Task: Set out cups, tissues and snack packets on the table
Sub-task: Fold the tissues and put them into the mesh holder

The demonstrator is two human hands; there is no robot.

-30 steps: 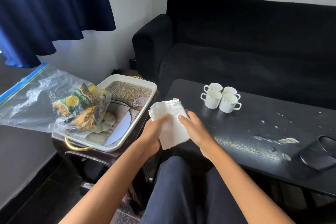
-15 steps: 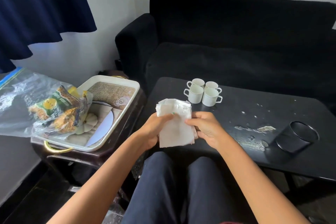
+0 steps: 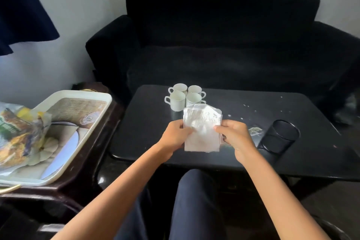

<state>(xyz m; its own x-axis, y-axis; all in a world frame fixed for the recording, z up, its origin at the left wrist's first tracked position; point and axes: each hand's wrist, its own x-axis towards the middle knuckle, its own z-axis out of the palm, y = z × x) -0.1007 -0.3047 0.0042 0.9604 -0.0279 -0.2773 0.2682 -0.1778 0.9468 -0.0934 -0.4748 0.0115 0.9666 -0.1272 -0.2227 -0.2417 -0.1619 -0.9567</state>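
A white pack of tissues (image 3: 201, 128) in clear wrap is held upright over the black table (image 3: 148, 122). My left hand (image 3: 175, 138) grips its left edge and my right hand (image 3: 233, 136) pinches its right edge. Just behind the pack, several white cups (image 3: 185, 96) stand clustered on the table. Snack packets (image 3: 17, 134) in a clear bag lie in a white tray (image 3: 78, 134) on a side stand at the left.
A black cylindrical holder (image 3: 278, 136) stands on the table to the right of my hands. Flaked patches and white specks mark the tabletop. A black sofa (image 3: 224, 45) runs behind the table. My knees sit under the near edge.
Both hands have carried the tissue pack rightward and forward, from beside the tray to over the table near the cups. The view has swung right.
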